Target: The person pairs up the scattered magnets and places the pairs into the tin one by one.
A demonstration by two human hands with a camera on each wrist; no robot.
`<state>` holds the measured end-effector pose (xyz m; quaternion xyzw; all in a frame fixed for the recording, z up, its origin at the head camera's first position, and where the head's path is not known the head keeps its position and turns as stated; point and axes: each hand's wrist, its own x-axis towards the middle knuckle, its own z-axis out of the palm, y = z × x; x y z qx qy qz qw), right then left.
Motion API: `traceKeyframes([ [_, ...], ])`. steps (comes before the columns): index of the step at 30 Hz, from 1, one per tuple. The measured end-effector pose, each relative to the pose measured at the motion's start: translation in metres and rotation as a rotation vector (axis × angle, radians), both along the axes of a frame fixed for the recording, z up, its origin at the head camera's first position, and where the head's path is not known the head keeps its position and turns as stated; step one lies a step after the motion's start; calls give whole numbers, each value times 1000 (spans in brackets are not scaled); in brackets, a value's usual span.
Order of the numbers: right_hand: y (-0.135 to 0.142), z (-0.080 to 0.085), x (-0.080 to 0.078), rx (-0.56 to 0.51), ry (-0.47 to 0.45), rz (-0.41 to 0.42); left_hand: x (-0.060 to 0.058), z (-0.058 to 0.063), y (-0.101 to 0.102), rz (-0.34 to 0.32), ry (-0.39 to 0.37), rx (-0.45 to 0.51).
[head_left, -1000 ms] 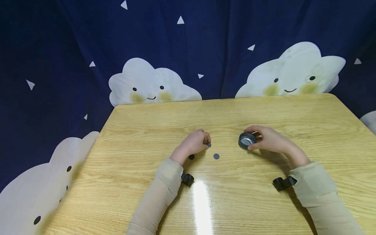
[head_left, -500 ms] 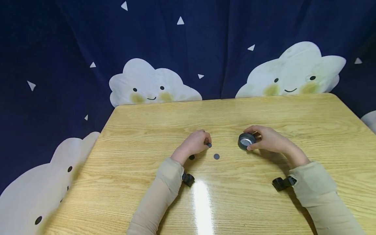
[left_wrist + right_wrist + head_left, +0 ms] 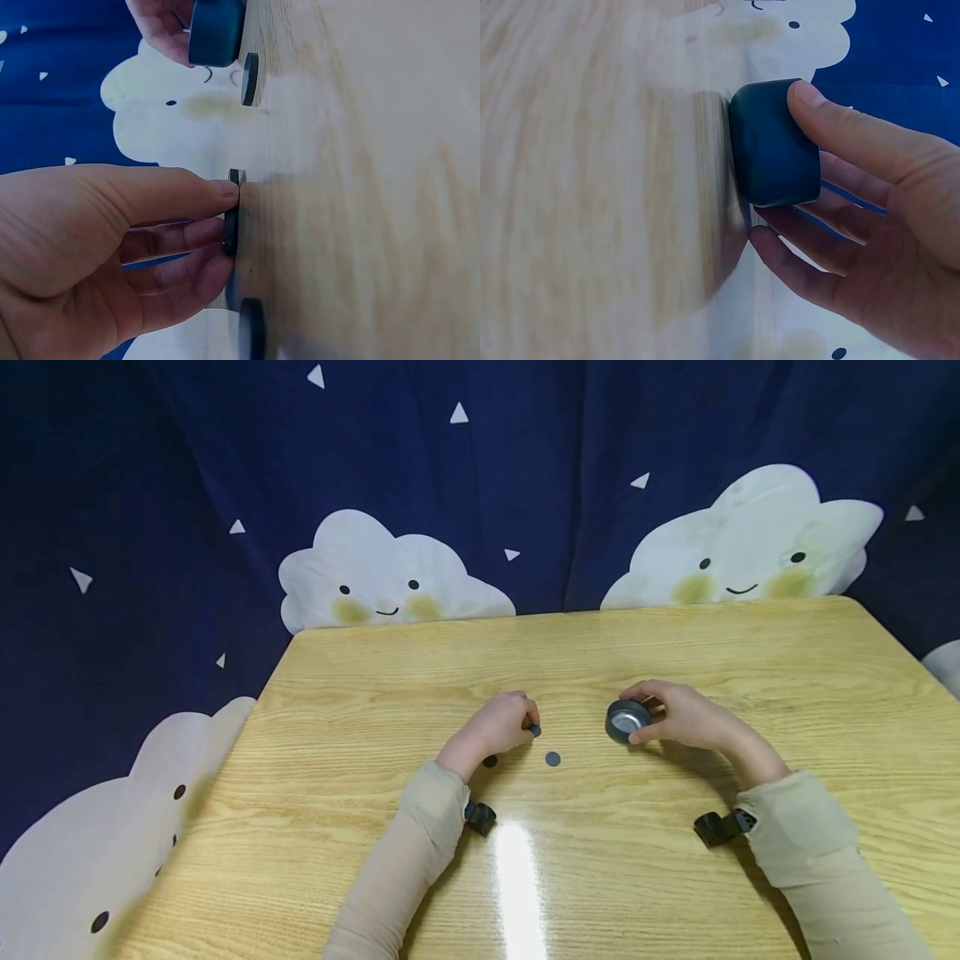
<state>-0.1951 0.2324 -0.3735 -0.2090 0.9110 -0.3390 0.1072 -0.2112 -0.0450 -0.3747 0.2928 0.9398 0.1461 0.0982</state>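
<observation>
In the middle of the head view, a small held disc is pinched low over the table by the left hand. Right of the middle, a dark cup is gripped from its side by the right hand. The cup's open top is turned up, and its shiny inside is shown. It cannot be told whether the table is touched by the cup. Below the left hand, a grey disc is seen lying flat, and a dark disc is partly hidden by the left wrist.

The held disc could be dropped, since it is thin and seems to be held by only the tips of the fingers. The dark disc could be bumped by the wrist, which is so near it. The cup might be tipped if it is squeezed or pushed too hard from one side.

Since a second ago, the cup has been moved a tiny bit to the left, and the held disc a tiny bit to the right. Both grips have been kept, and the two loose discs have not been moved.
</observation>
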Motion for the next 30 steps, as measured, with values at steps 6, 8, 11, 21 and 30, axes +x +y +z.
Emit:
traceKeyframes([
  [6,0,-1,-1,-7,8,11,-1,-1,1,-16,21,-11],
  [8,0,-1,-1,-3,8,12,-2,-1,1,-26,31,-18],
  [11,0,0,0,-6,-1,11,-2,-2,1,-36,43,-26],
  [21,1,0,1,-29,-16,31,0,-1,2,-69,88,-53],
  [30,0,0,0,-27,-15,31,3,2,2,-110,131,-72],
])
